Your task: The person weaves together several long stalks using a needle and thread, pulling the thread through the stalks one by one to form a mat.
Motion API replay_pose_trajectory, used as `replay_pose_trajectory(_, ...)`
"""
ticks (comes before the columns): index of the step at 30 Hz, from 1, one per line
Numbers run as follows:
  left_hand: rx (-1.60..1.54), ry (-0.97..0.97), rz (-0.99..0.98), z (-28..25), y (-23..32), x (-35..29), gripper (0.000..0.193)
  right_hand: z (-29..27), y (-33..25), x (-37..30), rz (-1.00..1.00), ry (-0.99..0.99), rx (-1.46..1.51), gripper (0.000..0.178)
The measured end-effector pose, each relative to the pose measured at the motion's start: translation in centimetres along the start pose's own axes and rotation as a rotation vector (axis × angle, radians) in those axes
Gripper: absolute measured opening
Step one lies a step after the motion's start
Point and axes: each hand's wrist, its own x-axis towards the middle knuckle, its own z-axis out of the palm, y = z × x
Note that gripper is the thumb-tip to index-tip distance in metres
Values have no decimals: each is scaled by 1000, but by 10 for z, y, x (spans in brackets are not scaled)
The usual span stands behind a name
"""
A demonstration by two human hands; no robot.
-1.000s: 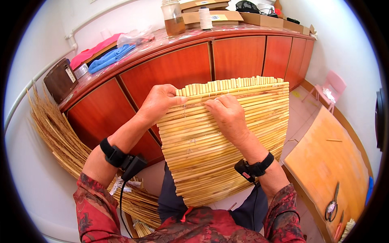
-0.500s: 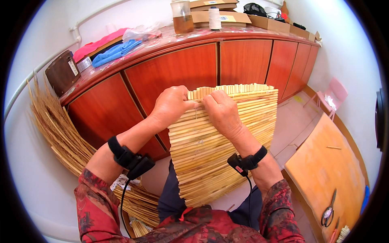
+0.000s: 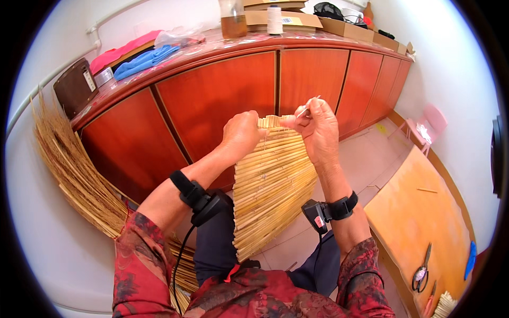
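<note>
A mat of straw-coloured stalks (image 3: 273,185), laid side by side and stitched with thread, hangs upright in front of me above my lap. My left hand (image 3: 242,132) is closed on its top left corner, thumb along the upper edge. At the top right of the mat my right hand (image 3: 321,127) is raised, thumb and fingers pinched round a thin, pale needle-like piece (image 3: 303,112). That piece is mostly hidden by the fingers. The side of this hand lies close to the mat's top edge; whether they touch I cannot tell.
Long bundled stalks (image 3: 79,169) lean at the left wall. A red cabinet (image 3: 217,100) stands ahead, with a thread spool (image 3: 274,20) and a jar (image 3: 233,21) on top. At the right, a wooden board (image 3: 408,212) bears scissors (image 3: 421,273). Behind it is a pink chair (image 3: 432,124).
My right hand has left the mat's top edge and turned up and right, showing the thin piece. The mat has swung to a narrower angle. My left hand keeps its hold, shifted slightly right.
</note>
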Motion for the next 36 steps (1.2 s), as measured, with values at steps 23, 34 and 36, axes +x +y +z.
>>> replay_pose_trajectory(23,-279,-9,-124,142,-2,-103,32,-123,66,-141,596,393,-541,15)
replay_pose_trajectory(34,-338,-198,-8,136,-27,-128,34,-104,81,-169,589,101,-904,19)
replay_pose_trajectory(36,-397,-252,-84,136,-26,-129,33,-100,85,-176,537,62,-981,19)
